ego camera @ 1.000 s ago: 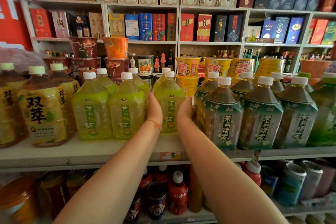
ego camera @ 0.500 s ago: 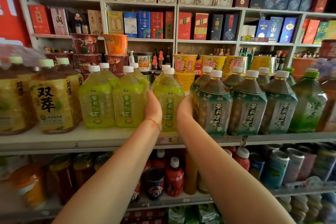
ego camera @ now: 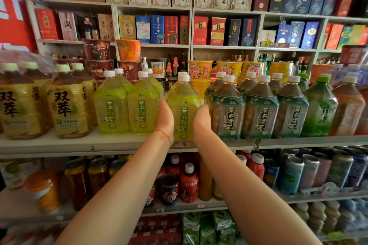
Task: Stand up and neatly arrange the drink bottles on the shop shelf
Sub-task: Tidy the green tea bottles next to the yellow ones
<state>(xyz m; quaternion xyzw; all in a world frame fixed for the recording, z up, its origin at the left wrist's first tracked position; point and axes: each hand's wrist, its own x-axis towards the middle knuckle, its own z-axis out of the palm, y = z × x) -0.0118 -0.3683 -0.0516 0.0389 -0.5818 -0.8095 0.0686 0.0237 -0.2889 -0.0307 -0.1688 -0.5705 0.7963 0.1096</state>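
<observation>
Our left hand [ego camera: 164,118] and right hand [ego camera: 202,120] clasp the full yellow-green bottle [ego camera: 183,105] at its waist; we judge it heavy and slippery.

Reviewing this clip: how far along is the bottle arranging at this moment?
Done: the yellow-green bottles on the left and the dark-green tea bottles on the right stand upright in rows. In hand: the left hand and right hand clasp one yellow-green bottle at the shelf front. Left: aligning it with its neighbours.
</observation>
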